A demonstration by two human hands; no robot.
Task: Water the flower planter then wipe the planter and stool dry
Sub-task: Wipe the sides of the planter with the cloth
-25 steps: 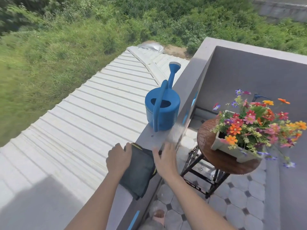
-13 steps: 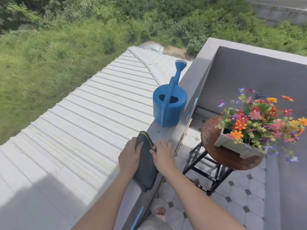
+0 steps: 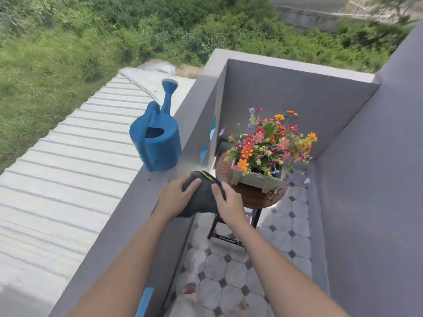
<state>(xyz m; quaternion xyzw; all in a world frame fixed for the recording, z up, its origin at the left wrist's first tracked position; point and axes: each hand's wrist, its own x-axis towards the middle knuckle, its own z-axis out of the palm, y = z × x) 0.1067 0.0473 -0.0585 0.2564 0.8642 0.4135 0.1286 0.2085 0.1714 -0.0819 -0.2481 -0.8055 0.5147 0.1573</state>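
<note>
A dark cloth (image 3: 201, 197) with a yellow-green edge is bunched between both hands over the inner edge of the grey balcony ledge (image 3: 128, 220). My left hand (image 3: 176, 197) grips its left side and my right hand (image 3: 229, 202) grips its right side. A blue watering can (image 3: 158, 143) stands upright on the ledge just beyond the hands, spout pointing away. To the right, a pale rectangular planter (image 3: 258, 179) full of colourful flowers sits on a round brown wooden stool (image 3: 256, 195) with dark legs.
Grey balcony walls (image 3: 297, 106) enclose the stool on the far and right sides. The floor has pale octagonal tiles (image 3: 233, 271). My bare feet (image 3: 190, 289) show at the bottom. Left of the ledge lies a white corrugated roof (image 3: 68, 179), with green vegetation beyond.
Both hands have gathered the cloth from flat on the ledge into a bunch and lifted it toward the ledge's inner edge. The view has turned right toward the planter.
</note>
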